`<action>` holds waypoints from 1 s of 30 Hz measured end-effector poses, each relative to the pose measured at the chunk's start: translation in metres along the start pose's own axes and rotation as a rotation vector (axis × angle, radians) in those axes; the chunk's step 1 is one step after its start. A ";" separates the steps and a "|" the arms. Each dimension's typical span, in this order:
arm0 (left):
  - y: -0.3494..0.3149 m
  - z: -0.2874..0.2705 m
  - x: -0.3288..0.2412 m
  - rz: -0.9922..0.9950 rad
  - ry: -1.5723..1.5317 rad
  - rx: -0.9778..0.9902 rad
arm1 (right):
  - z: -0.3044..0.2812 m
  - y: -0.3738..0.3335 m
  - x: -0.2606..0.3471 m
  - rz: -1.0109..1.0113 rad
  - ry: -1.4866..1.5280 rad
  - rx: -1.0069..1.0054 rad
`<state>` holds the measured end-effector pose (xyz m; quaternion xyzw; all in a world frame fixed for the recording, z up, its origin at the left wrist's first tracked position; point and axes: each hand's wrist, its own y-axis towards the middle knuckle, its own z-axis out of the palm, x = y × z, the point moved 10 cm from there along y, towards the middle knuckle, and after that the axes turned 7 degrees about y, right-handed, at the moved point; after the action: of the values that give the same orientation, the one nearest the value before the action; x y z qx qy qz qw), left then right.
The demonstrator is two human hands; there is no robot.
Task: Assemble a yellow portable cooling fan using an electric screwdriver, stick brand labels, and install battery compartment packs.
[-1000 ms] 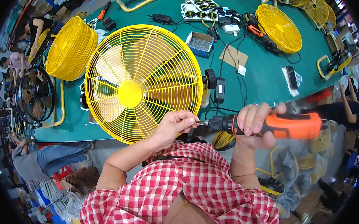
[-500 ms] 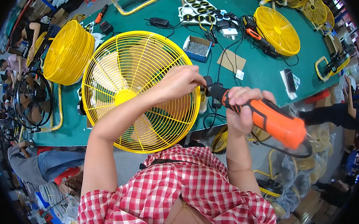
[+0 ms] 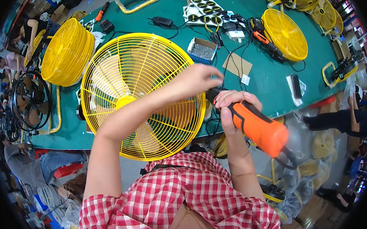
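Observation:
A large round yellow fan (image 3: pixel 125 103) lies on the table in front of me, its wire grille facing up over pale blades. My right hand (image 3: pixel 234 106) is wrapped around an orange and black electric screwdriver (image 3: pixel 261 129). The tool's black nose points at the fan's right rim, and a cord trails from its back end. My left hand (image 3: pixel 200 80) hovers over the rim just above the nose, slightly blurred. Its fingers are bent, with a gap between thumb and forefinger, and nothing shows in them. The driver's tip is hidden beside the rim.
Beyond the fan sits a blue box (image 3: pixel 202 50) of small metal parts. Stacked yellow grilles (image 3: pixel 67 53) stand at left, another yellow fan (image 3: pixel 285 34) at far right. Cables, a cardboard piece (image 3: pixel 237 64) and sticker sheets (image 3: pixel 203 8) lie on the green table (image 3: pixel 273 86). Other people work around it.
The screwdriver has swung left and toward me with my right hand. My left fingers have come off the driver's nose and loosened, moving slightly to the right.

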<state>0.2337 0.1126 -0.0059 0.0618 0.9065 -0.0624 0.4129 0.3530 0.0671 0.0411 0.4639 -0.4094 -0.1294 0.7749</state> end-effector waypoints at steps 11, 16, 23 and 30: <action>-0.024 -0.013 0.057 -0.150 -1.489 -0.307 | 0.026 0.009 -0.019 0.129 -0.025 0.131; -0.026 -0.008 0.062 -0.178 -1.448 -0.297 | 0.025 0.014 -0.019 0.063 0.022 0.116; -0.031 -0.013 0.058 -0.140 -1.252 -0.181 | 0.039 0.025 -0.015 0.223 -0.058 0.245; -0.081 -0.003 0.051 -0.276 -1.340 -0.195 | 0.000 0.057 0.022 0.146 0.336 -0.143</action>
<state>0.1849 0.0366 -0.0376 -0.1437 0.4571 -0.0574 0.8758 0.3565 0.0851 0.0998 0.3917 -0.2968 -0.0225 0.8706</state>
